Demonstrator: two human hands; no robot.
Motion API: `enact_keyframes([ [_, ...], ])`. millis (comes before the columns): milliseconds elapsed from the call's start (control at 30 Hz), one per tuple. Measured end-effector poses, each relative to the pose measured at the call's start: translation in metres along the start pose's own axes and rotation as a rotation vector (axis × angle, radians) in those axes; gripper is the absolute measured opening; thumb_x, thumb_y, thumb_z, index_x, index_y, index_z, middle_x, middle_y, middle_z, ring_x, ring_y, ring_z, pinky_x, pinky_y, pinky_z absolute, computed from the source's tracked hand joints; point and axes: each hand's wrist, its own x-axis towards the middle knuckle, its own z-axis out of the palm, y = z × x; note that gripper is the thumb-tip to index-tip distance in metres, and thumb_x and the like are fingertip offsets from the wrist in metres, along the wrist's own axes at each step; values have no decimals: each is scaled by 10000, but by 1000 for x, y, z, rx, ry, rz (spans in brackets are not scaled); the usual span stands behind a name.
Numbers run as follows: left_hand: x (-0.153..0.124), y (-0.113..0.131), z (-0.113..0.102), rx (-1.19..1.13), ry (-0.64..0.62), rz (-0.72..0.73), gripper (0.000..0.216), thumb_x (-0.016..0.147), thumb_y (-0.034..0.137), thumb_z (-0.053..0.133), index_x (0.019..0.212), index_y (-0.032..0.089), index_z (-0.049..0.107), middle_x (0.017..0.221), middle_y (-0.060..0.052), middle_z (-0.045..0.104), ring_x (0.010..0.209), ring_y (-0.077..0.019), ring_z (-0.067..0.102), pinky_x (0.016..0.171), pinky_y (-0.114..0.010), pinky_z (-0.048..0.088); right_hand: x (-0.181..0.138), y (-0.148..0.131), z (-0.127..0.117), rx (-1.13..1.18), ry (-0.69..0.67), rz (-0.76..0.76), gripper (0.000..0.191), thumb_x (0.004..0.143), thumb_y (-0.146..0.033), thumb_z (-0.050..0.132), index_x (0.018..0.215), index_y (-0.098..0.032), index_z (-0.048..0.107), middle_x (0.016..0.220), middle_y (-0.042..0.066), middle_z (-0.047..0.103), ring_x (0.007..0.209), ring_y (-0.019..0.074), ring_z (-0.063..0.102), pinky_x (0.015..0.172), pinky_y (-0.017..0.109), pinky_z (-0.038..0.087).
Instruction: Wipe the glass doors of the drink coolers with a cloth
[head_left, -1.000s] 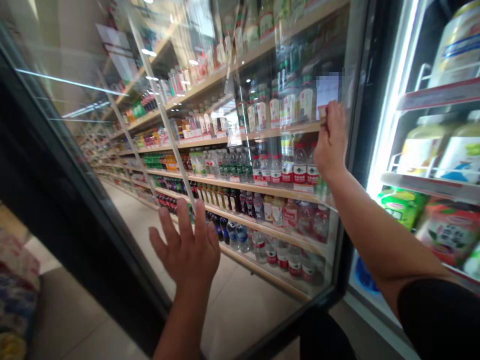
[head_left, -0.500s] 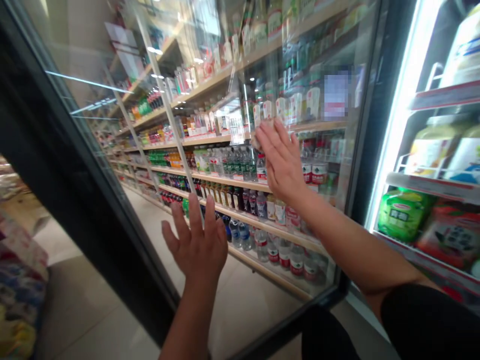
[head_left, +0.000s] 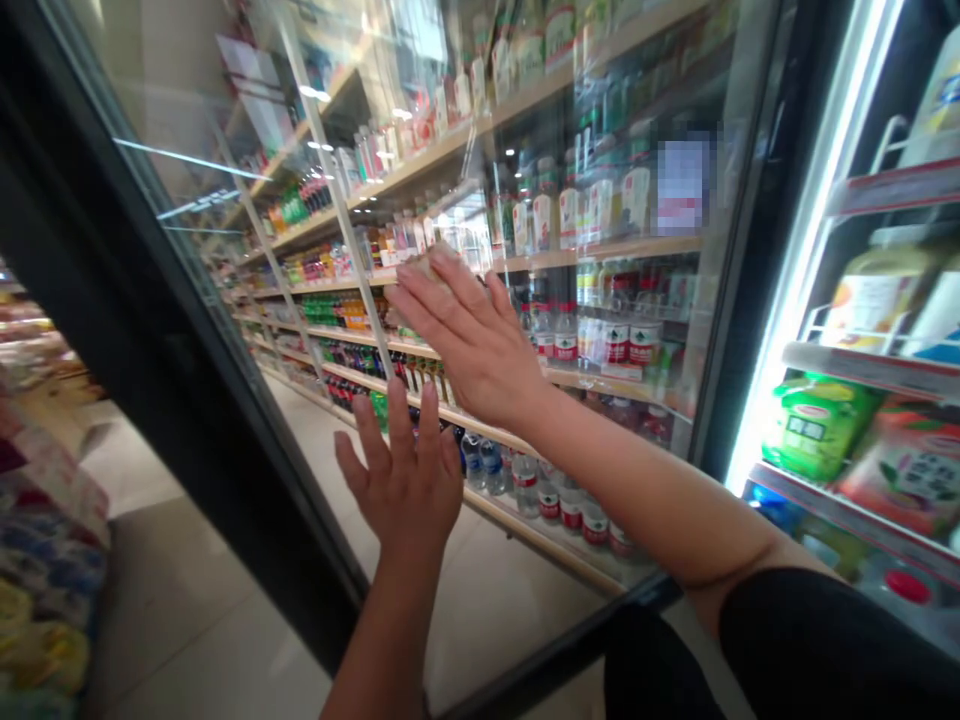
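Note:
A glass door [head_left: 217, 450] with a black frame stands open in front of me. My right hand [head_left: 480, 340] lies flat against the pane near its middle, pressing a small pale cloth [head_left: 425, 268]. Only an edge of the cloth shows past the fingertips; the palm hides the rest. Lower and to the left, my left hand [head_left: 405, 475] is spread with fingers apart at the glass, holding nothing. Whether its whole palm touches the pane I cannot tell.
Through the glass appear long shelves [head_left: 555, 375] of bottled drinks. On the right is a lit fridge with a shelf [head_left: 862, 360], a green pouch [head_left: 817, 425] and bottles. Stacked goods [head_left: 52, 530] stand on the floor at left.
My right hand has slid left across the pane with the cloth, now just above my left hand. The left hand has stayed nearly in place. The view has shifted slightly.

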Motion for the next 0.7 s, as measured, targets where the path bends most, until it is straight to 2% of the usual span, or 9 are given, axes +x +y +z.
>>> enact_keyframes([
  [100, 0, -2, 1, 5, 6, 9, 639, 966, 269, 505, 1556, 283, 260, 1605, -94, 303, 1541, -257, 87, 1237, -515, 81, -5, -13, 5, 18, -28, -29, 545, 999, -194, 333, 1534, -292, 307, 1621, -57, 316, 1546, 141, 111, 1295, 442, 57],
  [267, -1, -3, 1, -2, -4, 17, 609, 981, 293, 477, 1553, 271, 269, 1603, -103, 301, 1540, -254, 87, 1237, -527, 85, -34, -18, 14, -28, 53, -50, 517, 1005, -252, 371, 1521, -269, 347, 1602, -69, 352, 1545, 131, 108, 1295, 404, 13],
  [367, -1, -2, 0, -24, -16, -18, 583, 984, 304, 469, 1542, 284, 302, 1602, -99, 305, 1538, -260, 100, 1235, -542, 89, -58, -22, 17, -55, 34, 29, 549, 991, -264, 404, 1536, -273, 332, 1606, -54, 336, 1543, 148, 134, 1295, 417, 29],
  [467, -1, -2, 0, -38, -20, -26, 587, 985, 316, 468, 1545, 290, 294, 1603, -100, 303, 1539, -261, 97, 1235, -547, 82, -85, -28, 20, -44, 67, 123, 575, 957, -236, 459, 1525, -234, 370, 1585, 3, 384, 1544, 181, 136, 1291, 417, 59],
  [567, -2, -3, 2, -18, -13, -25, 584, 981, 321, 472, 1541, 290, 306, 1602, -94, 308, 1537, -267, 118, 1231, -547, 103, -104, -30, 21, -36, 62, 64, 550, 939, -212, 468, 1488, -229, 436, 1555, -5, 434, 1539, 180, 159, 1289, 394, 35],
  [700, -1, -2, 2, 3, 3, -18, 604, 977, 309, 480, 1548, 291, 282, 1603, -92, 312, 1537, -262, 123, 1234, -532, 110, -110, -20, 16, -42, 22, 2, 556, 937, -161, 422, 1487, -241, 434, 1553, -48, 421, 1530, 151, 193, 1284, 388, -33],
])
